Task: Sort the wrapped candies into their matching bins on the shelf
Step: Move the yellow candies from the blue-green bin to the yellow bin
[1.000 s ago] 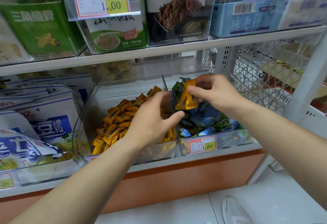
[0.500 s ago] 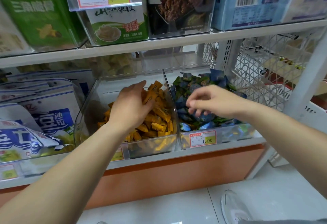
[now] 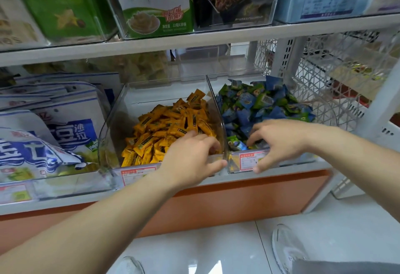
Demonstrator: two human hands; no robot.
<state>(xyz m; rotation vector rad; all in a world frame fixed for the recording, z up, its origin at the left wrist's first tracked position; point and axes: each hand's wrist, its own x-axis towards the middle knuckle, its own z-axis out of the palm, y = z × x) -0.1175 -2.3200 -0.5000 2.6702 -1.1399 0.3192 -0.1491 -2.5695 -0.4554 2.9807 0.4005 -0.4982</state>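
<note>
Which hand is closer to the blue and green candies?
Probably right: the right hand is over the blue-green bin, by its candies; the left hand is in the orange bin.

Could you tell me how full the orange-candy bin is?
Roughly half full: the orange candies heap toward the right of the bin, its back left bare.

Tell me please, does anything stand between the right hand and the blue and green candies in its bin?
Nothing visible does. The right hand reaches over the low front wall of the open-topped right bin, and its fingers are down among the blue and green candies.
</note>
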